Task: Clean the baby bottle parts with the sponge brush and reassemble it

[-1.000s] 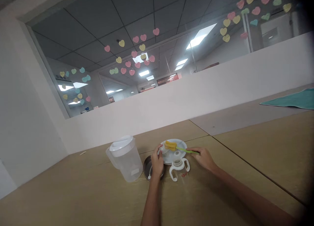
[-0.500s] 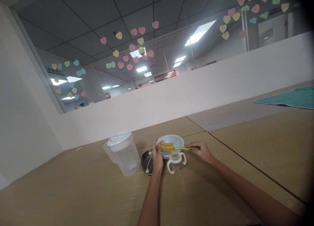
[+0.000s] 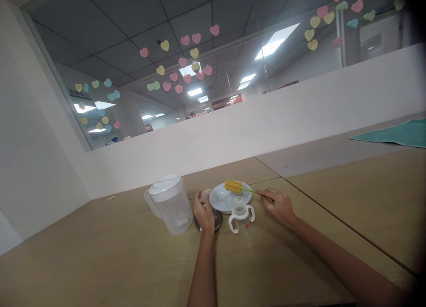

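My right hand (image 3: 277, 206) is closed on the thin green handle of a sponge brush (image 3: 233, 186). The brush's yellow sponge head is over a white bowl (image 3: 222, 202). My left hand (image 3: 204, 213) is closed around a small clear, cup-like piece (image 3: 206, 193), partly hidden by the fingers. Beneath that hand lies a round metal dish (image 3: 218, 222), mostly covered from view. Between my hands, in front of the bowl, a clear baby bottle (image 3: 242, 218) with two white side handles and red print stands upright.
A translucent lidded pitcher (image 3: 173, 209) stands left of the dish, its handle facing left. Farther right, a teal cloth (image 3: 396, 134) lies at the back of the table. A white wall (image 3: 226, 134) with a window above it borders the table's far side.
The sponge head has come away from my left hand and risen over the bowl. My left hand has moved left, over the metal dish, with the clear piece.
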`<act>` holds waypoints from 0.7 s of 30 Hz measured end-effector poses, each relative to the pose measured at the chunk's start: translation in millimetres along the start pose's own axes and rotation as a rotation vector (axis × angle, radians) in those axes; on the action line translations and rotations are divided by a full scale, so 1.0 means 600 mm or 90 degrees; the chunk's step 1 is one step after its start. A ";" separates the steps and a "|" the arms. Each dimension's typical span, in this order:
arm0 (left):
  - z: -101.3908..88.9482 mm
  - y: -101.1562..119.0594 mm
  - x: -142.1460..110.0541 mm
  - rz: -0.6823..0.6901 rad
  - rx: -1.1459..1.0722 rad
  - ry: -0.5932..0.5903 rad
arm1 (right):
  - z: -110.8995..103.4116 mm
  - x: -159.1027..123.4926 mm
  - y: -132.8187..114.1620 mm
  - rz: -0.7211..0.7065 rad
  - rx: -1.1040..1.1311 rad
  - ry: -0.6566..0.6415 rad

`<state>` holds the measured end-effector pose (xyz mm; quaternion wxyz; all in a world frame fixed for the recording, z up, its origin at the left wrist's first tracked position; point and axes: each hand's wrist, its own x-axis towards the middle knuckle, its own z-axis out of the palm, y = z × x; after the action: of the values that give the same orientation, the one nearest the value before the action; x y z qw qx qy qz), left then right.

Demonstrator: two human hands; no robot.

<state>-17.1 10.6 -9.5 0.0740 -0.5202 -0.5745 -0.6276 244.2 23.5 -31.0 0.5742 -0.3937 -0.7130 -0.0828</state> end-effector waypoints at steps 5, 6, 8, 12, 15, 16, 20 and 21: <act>-0.011 -0.040 0.011 0.045 0.201 -0.075 | 0.002 0.000 0.005 0.010 -0.042 -0.014; -0.012 -0.044 0.011 0.044 0.220 -0.080 | 0.003 -0.001 0.005 0.000 -0.043 -0.022; -0.013 -0.049 0.012 0.035 0.241 -0.081 | 0.004 -0.002 0.005 -0.013 -0.044 -0.034; -0.015 -0.055 0.012 0.012 0.264 -0.095 | 0.004 -0.003 0.004 0.000 -0.057 -0.045; -0.014 -0.059 0.012 0.003 0.271 -0.120 | 0.003 -0.003 0.004 0.019 -0.067 -0.062; -0.014 -0.060 0.012 0.003 0.272 -0.130 | 0.003 -0.003 0.004 0.023 -0.069 -0.068; -0.014 -0.064 0.013 0.012 0.263 -0.179 | 0.003 -0.002 0.004 0.032 -0.070 -0.084; -0.015 -0.065 0.014 0.015 0.258 -0.190 | 0.003 -0.002 0.004 0.036 -0.070 -0.083</act>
<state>-52.8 20.8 -26.6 0.0985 -0.5885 -0.6869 -0.4148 244.3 25.5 -33.6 0.5060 -0.4492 -0.7320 -0.0799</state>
